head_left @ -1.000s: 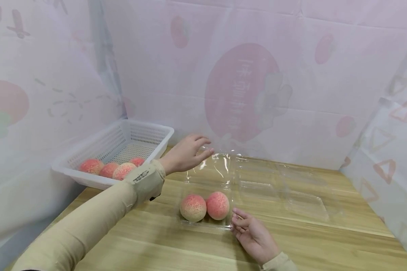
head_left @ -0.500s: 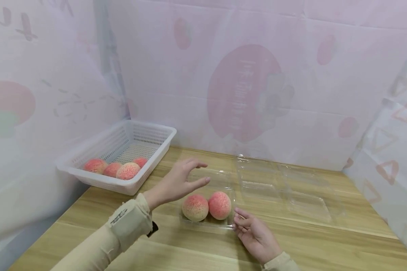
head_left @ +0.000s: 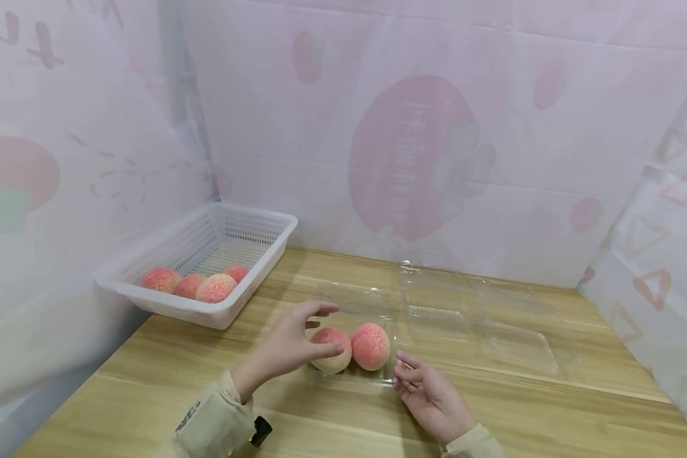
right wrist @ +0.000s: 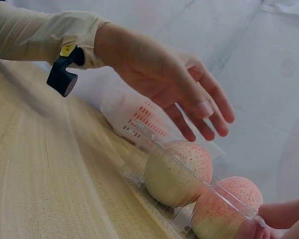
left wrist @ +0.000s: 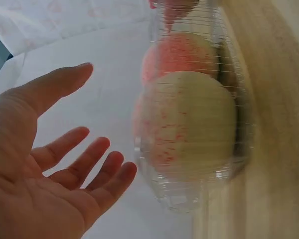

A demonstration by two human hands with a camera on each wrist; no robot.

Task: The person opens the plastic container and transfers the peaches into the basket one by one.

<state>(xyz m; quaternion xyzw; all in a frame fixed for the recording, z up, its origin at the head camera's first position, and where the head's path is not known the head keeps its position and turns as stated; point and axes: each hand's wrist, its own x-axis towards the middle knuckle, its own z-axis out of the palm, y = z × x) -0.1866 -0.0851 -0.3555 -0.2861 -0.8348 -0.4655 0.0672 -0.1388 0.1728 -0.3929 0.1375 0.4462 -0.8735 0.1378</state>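
Two pink-and-cream peaches (head_left: 371, 346) (right wrist: 179, 172) (left wrist: 189, 124) lie side by side in a clear plastic clamshell box (head_left: 355, 378) (right wrist: 224, 191) near the table's front, with its clear lid lying down over them. My left hand (head_left: 320, 327) (right wrist: 189, 99) (left wrist: 65, 164) hovers just over the left peach, fingers spread and holding nothing. At the box's front right corner, my right hand (head_left: 412, 378) (right wrist: 284, 216) pinches the plastic edge with curled fingertips.
A white slatted basket (head_left: 206, 315) with several more peaches (head_left: 191, 285) stands at the back left. Empty clear clamshell trays (head_left: 481, 318) lie open to the right of the box. The wooden table (head_left: 549, 407) is walled in by pink printed sheeting.
My left hand came down and back from the raised lid to just above the left peach. The lid has dropped over the peaches. The right hand stayed at the corner.
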